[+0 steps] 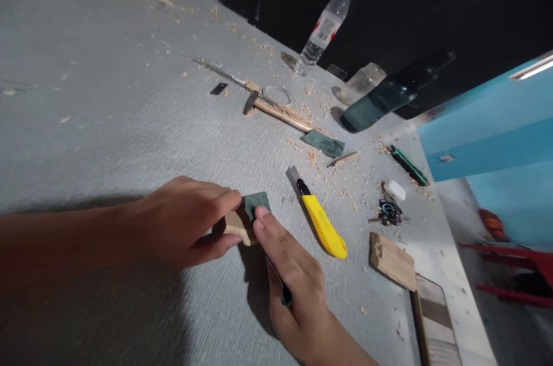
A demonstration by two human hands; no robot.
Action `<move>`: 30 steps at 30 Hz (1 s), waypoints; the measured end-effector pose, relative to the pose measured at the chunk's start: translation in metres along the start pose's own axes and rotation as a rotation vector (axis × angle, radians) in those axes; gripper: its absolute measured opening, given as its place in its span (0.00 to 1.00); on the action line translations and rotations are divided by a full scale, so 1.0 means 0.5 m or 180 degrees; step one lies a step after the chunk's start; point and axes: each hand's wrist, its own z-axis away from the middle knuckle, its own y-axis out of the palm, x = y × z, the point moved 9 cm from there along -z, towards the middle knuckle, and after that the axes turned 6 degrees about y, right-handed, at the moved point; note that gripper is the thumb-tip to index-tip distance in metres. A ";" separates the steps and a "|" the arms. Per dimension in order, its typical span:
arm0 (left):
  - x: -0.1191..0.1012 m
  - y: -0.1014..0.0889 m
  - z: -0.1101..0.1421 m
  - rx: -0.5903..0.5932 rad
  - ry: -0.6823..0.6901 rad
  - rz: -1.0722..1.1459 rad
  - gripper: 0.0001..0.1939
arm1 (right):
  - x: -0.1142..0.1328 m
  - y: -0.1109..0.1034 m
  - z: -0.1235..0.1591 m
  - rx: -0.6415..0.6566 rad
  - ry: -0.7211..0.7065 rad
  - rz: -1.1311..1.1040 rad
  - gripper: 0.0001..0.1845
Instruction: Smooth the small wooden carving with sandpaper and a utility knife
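Wood piece between hands; left hand pinching it, right hand pressing green sandpaper against it.

The cutter's handle looks yellow ribbed plastic.

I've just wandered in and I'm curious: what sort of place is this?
Probably a small woodworking spot: wood shavings lie by a hammer, and a yellow utility knife rests nearby.
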 end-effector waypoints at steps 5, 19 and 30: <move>0.006 0.006 -0.002 0.0051 -0.0159 -0.0189 0.11 | 0.004 0.016 -0.005 0.0196 -0.0033 0.0252 0.47; 0.005 0.007 0.001 -0.0010 -0.0107 -0.0593 0.13 | -0.003 0.022 -0.007 0.0171 0.0166 0.0835 0.45; 0.006 0.004 0.002 -0.0105 -0.0076 -0.0677 0.13 | -0.004 0.027 -0.003 0.0326 0.0076 0.0626 0.46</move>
